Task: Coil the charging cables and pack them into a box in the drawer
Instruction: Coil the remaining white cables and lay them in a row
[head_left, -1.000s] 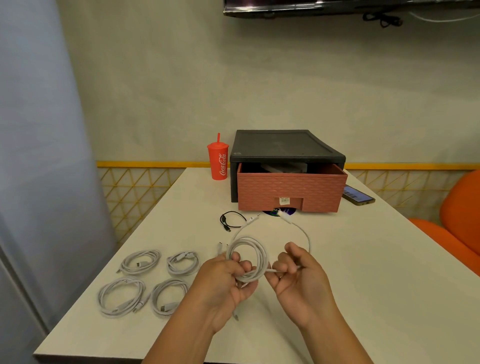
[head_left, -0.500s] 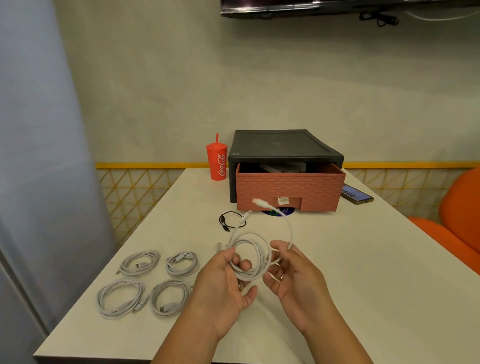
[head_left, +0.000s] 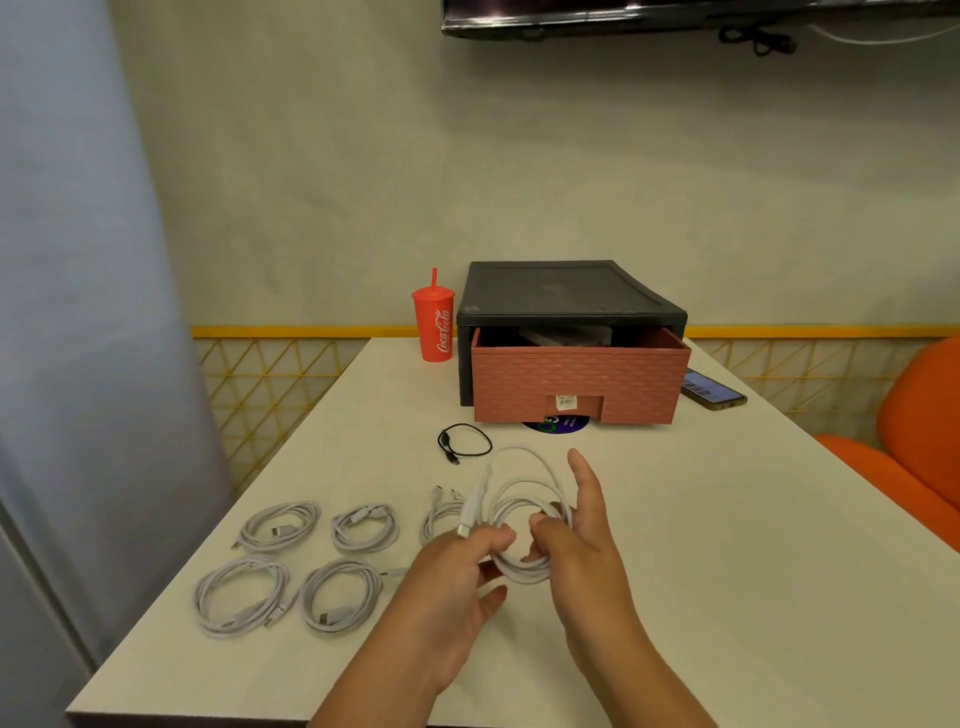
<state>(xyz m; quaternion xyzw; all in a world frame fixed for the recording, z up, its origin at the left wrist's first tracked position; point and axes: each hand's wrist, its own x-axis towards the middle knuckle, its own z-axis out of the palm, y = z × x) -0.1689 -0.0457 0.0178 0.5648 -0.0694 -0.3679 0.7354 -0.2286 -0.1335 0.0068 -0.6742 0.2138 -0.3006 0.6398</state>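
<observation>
A white counter (head_left: 727, 545) fills the view, seen past your own forearms. At its far end stands a black drawer unit (head_left: 566, 291) with its terracotta drawer (head_left: 582, 379) pulled partly out. Something dark lies inside, but whether it is the box cannot be told. A red Coca-Cola cup (head_left: 434, 327) stands just left of the unit. Four finished white coils (head_left: 241, 595) lie in two rows on the left of the counter, well apart from the drawer.

Near the middle, raised above the counter, is the white charging cable (head_left: 524, 499), wound into several loops. Your right grip (head_left: 576, 530) is clenched through the loops, forefinger standing straight up. Your left grip (head_left: 452, 577) pinches the near side of the bundle, beside the free end with its white plug (head_left: 467, 514), which sticks out to the left. A loose white cable (head_left: 441, 512) lies just behind your left grip, and a short black cable (head_left: 464, 441) lies between that and the drawer.

The winding looks almost done, so the care now goes to the tail. Hold the loops firmly in the right grip so they cannot spring open. Let the left lead the plug end round or through the bundle, snug but with no sharp bend at the plug. Match the size of the finished coils, so all of them fit the box.
</observation>
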